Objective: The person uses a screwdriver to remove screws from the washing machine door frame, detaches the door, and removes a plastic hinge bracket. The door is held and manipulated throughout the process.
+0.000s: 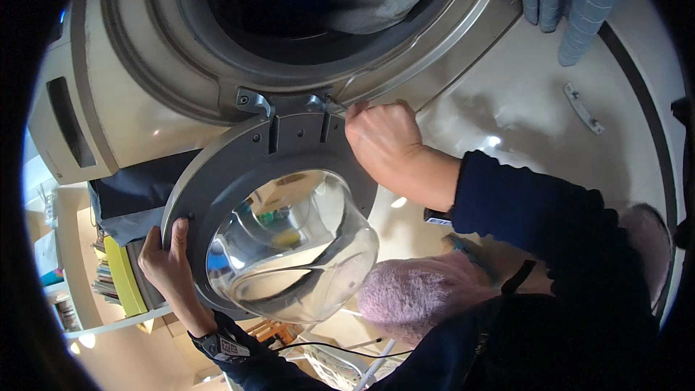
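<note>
Grey-rimmed, the door [286,235] at the near side of the washer [148,65] seems heavy, stiff; our left fingers [179,236] hold its rim, the surest grip; our right fingers [362,122] curl by the hinge [315,103], contents hidden.

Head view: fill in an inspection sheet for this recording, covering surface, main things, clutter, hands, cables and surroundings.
Surface: pale, glossy floor.
Main things: front-loading washing machine; its door stands open, with a clear bowl-shaped glass and two metal hinge arms at its edge.
Clutter: white cloth inside the drum; pale oblong piece on the floor.
Hands: left hand grips the door's rim; right hand is closed beside a hinge arm, its contents unclear.
Cables: thin black cable below the door.
Surroundings: shelved books; grey-blue fabric; pink fuzzy fabric.
</note>
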Demonstrator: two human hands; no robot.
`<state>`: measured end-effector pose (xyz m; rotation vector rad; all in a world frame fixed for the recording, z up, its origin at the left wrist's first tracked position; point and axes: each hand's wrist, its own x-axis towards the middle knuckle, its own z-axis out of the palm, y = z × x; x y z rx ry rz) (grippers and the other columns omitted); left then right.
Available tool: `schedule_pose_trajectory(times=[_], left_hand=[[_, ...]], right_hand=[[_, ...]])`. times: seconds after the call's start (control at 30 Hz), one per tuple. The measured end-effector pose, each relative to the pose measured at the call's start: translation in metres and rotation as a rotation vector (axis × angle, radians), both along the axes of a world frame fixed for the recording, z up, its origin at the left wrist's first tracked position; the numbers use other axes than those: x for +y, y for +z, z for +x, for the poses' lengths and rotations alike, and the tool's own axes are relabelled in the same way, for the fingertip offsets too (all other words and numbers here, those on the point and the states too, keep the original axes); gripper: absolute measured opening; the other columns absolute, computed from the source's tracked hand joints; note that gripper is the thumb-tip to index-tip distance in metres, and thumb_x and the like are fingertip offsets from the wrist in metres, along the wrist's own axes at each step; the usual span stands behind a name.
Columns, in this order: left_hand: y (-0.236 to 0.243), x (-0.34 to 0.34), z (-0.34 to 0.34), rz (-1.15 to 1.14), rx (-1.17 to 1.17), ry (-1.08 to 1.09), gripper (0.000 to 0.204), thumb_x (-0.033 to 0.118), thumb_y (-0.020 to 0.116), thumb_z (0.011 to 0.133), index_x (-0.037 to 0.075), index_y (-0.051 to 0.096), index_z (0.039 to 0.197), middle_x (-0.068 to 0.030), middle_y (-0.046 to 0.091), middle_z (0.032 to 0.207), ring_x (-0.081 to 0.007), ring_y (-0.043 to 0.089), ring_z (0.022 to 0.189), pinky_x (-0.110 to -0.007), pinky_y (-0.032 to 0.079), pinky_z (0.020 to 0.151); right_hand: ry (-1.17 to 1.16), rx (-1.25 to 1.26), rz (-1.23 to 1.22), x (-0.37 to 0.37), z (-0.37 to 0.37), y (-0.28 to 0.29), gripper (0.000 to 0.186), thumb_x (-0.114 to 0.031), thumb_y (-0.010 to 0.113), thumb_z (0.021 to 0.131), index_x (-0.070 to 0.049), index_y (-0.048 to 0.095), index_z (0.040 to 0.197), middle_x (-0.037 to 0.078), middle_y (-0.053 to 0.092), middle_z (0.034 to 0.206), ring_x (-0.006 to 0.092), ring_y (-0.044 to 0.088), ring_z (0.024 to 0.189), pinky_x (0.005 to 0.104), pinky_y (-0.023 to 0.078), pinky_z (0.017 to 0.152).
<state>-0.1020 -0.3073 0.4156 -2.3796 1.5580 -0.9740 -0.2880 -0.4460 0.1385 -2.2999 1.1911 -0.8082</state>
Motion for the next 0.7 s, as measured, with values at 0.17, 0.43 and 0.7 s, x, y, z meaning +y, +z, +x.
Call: schedule_pose_trajectory(times=[0.17,0.43,0.7], left_hand=[[-0.003,-0.001,0.001,-0.040,0.025,0.043,0.063,0.055,0.074,0.079,-0.001,0.049,0.063,-0.0086,0.037,0.051,-0.0148,0.031,0.052,-0.033,0.030,0.047],[-0.003,-0.002,0.003,-0.018,0.020,-0.005,0.064,0.058,0.070,0.080,-0.001,0.053,0.064,-0.0092,0.042,0.050,-0.0147,0.034,0.050,-0.034,0.031,0.047],[-0.001,-0.003,0.001,0.013,-0.021,0.006,0.065,0.060,0.070,0.079,-0.001,0.054,0.064,-0.0093,0.044,0.050,-0.0147,0.036,0.049,-0.033,0.033,0.047]], right_hand=[[-0.024,-0.757,1.415,-0.004,0.004,0.001,0.036,-0.031,0.043,0.095,0.000,0.060,0.093,0.009,0.055,0.062,0.0127,0.049,0.050,0.0307,0.040,0.049],[-0.010,-1.191,1.769,0.006,0.012,-0.004,0.031,-0.030,0.054,0.097,-0.001,0.056,0.088,-0.001,0.045,0.061,0.0092,0.036,0.049,0.0254,0.032,0.045],[-0.188,-0.301,0.060,0.005,0.004,-0.027,0.010,-0.013,0.060,0.085,-0.003,0.058,0.084,0.014,0.064,0.082,0.0328,0.066,0.075,0.0411,0.052,0.065]])
